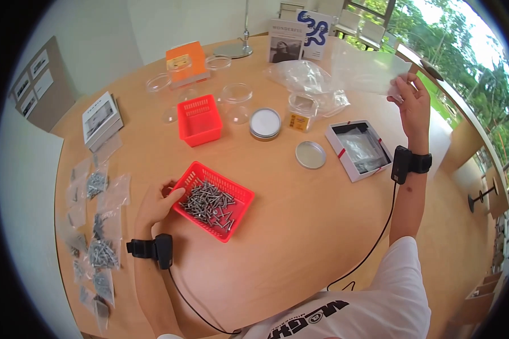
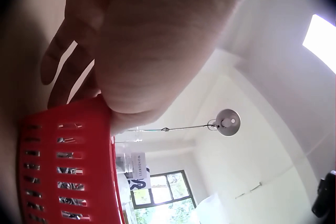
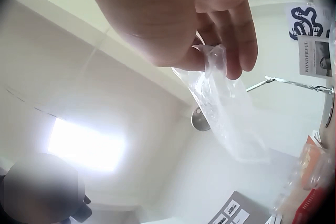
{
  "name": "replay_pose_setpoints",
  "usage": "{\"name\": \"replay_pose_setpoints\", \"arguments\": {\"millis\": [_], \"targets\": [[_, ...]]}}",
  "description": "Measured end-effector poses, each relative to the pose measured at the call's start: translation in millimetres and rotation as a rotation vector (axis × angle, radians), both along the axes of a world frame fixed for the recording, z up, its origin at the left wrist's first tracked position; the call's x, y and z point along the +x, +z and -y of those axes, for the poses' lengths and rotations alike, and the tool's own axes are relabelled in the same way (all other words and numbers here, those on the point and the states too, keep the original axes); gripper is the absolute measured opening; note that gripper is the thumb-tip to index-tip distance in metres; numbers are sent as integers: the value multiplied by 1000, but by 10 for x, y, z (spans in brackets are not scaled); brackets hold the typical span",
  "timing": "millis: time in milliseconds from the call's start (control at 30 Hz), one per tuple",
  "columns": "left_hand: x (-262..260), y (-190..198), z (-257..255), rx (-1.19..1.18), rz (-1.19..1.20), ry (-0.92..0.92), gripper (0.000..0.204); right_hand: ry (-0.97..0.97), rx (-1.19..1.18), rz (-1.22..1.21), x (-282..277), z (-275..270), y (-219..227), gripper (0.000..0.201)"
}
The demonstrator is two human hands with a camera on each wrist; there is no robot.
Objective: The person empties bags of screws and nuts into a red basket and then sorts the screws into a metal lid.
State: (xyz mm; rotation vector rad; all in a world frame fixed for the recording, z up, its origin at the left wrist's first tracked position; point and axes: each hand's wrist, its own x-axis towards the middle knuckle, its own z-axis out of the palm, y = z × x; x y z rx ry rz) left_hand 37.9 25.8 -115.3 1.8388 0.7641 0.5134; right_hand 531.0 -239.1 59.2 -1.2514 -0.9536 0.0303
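Note:
My left hand grips the rim of a red plastic basket at the table's near middle, thumb over the edge. Loose metal screws lie heaped inside. In the left wrist view the basket's slotted wall shows screws through its slots, and the fingers reach along its outer side. Raised at the right, my right hand pinches the edge of a thin clear plastic bag between thumb and fingers. The right wrist view shows this bag hanging flat from the fingertips.
Bags of screws line the left edge. Beyond the basket stand another red basket, a round tin, a lid, a clear jar and clear dishes. A white box holding plastic bags sits at the right.

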Motion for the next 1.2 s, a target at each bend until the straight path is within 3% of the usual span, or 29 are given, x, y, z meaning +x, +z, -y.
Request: {"name": "replay_pose_setpoints", "arguments": {"millis": [67, 200, 300, 367, 433, 533, 633, 733, 833, 900, 967, 1067, 1200], "targets": [[26, -23, 3, -24, 17, 8, 19, -163, 91, -110, 305, 262, -140, 12], [52, 54, 41, -30, 8, 13, 18, -613, -45, 257, 561, 705, -346, 14], [39, 10, 33, -24, -22, 18, 19, -813, -370, 678, 25, 604, -408, 19], [41, -8, 23, -15, -32, 19, 20, -459, -496, 871, -97, 451, -701, 23], [32, -13, 30, -13, -32, 27, 22, -38, -860, 637, -284, 469, -705, 24], [18, -9, 26, 19, -69, 16, 24, -210, -652, 684, -25, 412, -708, 27], [41, 30, 68, 8, -60, 23, 25, -50, -756, 890, 280, 261, -908, 27], [39, 45, 65, 32, -71, 5, 26, 189, -1082, 892, 519, 121, -1362, 25], [35, 16, 64, 60, -58, -3, 26, 207, -1067, 919, 642, 64, -1498, 26], [32, 39, 97, 22, -44, -11, 30, 142, -1040, 903, 650, 68, -1361, 30], [37, 118, 172, 42, -118, 25, 32, 95, -909, 854, 376, 48, -1017, 28], [61, 108, 116, 68, -93, -88, 33, 154, -746, 732, -302, -68, -509, 24], [131, 94, 151, 45, -165, -179, 34, 388, -718, 682, -1100, -315, -399, 24]]}}
